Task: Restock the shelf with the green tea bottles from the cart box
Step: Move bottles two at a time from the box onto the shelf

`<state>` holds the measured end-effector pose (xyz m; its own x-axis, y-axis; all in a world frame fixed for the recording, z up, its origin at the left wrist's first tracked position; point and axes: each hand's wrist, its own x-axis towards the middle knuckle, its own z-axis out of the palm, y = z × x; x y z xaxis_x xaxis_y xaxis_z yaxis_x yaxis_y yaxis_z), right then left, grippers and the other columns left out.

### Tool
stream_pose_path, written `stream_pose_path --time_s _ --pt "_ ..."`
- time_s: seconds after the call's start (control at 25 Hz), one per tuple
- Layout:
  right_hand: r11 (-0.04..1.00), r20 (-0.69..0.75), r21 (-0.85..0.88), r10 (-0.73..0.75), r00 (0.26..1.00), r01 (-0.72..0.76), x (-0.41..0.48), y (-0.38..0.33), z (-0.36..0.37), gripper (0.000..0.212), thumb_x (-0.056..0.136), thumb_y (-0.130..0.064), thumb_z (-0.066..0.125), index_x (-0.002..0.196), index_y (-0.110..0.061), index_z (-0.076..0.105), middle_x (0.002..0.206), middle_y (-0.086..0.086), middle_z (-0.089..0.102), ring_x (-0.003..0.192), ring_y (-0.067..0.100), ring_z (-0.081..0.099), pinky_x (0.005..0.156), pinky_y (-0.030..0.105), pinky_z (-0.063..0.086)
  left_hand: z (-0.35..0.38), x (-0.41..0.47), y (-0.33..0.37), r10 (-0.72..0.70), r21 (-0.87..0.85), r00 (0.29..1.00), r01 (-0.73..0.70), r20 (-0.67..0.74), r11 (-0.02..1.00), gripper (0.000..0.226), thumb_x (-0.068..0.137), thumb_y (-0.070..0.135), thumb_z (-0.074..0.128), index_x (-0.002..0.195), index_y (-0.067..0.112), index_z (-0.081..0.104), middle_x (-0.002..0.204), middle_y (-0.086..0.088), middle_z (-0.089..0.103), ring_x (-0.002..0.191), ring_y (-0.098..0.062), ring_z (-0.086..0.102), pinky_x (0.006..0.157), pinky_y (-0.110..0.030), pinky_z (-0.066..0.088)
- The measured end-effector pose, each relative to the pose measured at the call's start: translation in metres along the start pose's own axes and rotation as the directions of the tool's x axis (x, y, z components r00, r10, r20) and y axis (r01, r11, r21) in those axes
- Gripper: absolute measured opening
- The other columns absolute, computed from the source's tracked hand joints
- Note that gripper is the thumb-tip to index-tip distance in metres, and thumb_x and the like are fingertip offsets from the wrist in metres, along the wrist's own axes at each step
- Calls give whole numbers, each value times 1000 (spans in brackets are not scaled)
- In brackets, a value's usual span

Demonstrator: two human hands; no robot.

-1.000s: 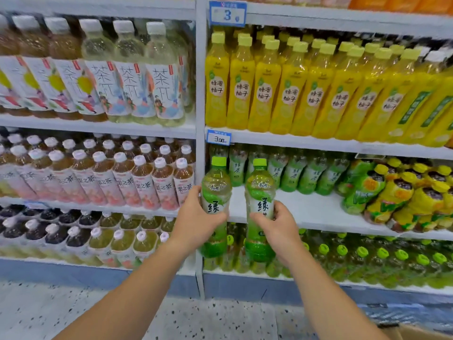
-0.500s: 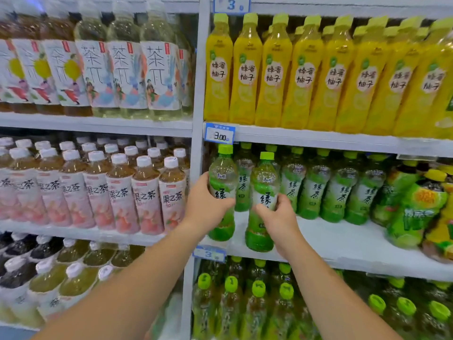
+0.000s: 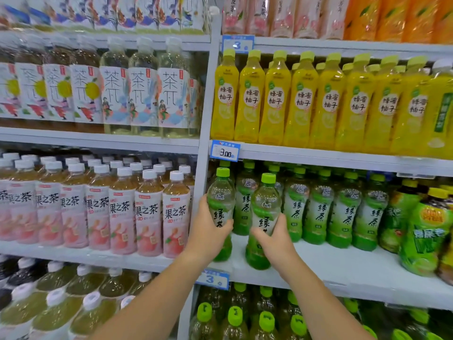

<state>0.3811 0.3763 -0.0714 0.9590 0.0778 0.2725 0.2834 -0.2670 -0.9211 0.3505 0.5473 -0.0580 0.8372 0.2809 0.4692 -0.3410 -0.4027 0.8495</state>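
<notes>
My left grip [image 3: 208, 233] is curled round the middle of the first green tea bottle [image 3: 221, 200]. My right grip [image 3: 275, 240] is curled round the second green tea bottle [image 3: 266, 201] just beside it. Both bottles are upright at the front left end of the white shelf [image 3: 343, 266], ahead of the shelved row of green tea bottles [image 3: 320, 209] and below the 3.00 price tag [image 3: 224, 151].

A blue price tag [image 3: 225, 150] on the shelf edge reads 3.00; the upper tag [image 3: 237, 44] and the lower tag [image 3: 212, 278] each show 3. The yellow bottles [image 3: 250, 99] are labelled 蜂蜜柚子, each green tea bottle [image 3: 320, 212] 绿茶, the pink-labelled bottles [image 3: 149, 212] 果之茶, and the white-labelled bottles [image 3: 142, 94] 茶π.
</notes>
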Motion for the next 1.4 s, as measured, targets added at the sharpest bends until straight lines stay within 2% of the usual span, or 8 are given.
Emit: stream_pose_path --time_s 0.16,0.32,0.56,0.8,0.88,1.08,1.28,1.4 --pt "940 58 -334 -58 997 74 -9 17 -9 53 92 -44 64 136 -29 38 127 -4 41 120 13 41 105 33 37 9 -19 -24 -43 230 998 30 53 973 88 84 18 76 155 22 24 140 5 53 128 -12 54 104 -29 47" --pt "941 6 -317 -125 992 120 -10 27 -5 53 91 -41 67 137 -28 44 124 -14 54 116 9 53 101 30 45 22 -24 -34 -57 407 998 50 5 912 87 98 30 61 159 8 4 156 -9 32 137 -21 45 103 -29 43" --pt "971 -73 -234 -61 995 42 6 30 11 39 89 -38 72 117 -29 46 103 -17 58 97 5 58 71 14 41 41 -10 -50 -139 389 983 177 -123 904 52 97 30 59 138 11 32 129 -11 60 114 -23 62 94 -39 54" --pt "973 -57 -226 -66 996 51 21 36 20 37 89 -48 69 113 -35 44 100 -21 57 89 -11 52 69 13 42 50 5 -58 -174 532 976 216 -129 818 53 102 45 41 138 8 32 133 -13 56 118 -27 60 97 -38 51" --pt "971 -37 -234 -59 998 49 25 37 22 39 88 -54 67 114 -34 46 103 -21 58 93 -7 54 73 16 44 51 11 -60 -209 529 971 237 -113 815 54 102 44 43 140 7 32 137 -15 52 123 -29 57 101 -41 49" --pt "958 -51 -285 -40 998 24 32 43 31 86 82 -75 54 152 -27 38 147 -5 52 131 16 51 103 38 47 51 20 -66 -211 513 973 230 -97 827 55 102 41 46 141 6 33 142 -16 47 129 -31 50 107 -41 44" --pt "917 -99 -399 -35 994 -7 37 45 36 87 84 -79 44 153 -26 36 143 -3 55 126 20 54 95 39 50 56 15 -79 -117 559 982 181 -149 809 77 101 45 42 155 4 6 157 -20 29 144 -33 34 115 -44 36" --pt "899 -100 -439 -38 994 -10 35 46 37 86 83 -81 42 151 -28 36 136 -6 58 122 19 56 91 38 51 57 14 -80 -91 510 986 151 -141 847 72 101 41 45 153 10 7 153 -16 37 139 -31 41 111 -43 41"
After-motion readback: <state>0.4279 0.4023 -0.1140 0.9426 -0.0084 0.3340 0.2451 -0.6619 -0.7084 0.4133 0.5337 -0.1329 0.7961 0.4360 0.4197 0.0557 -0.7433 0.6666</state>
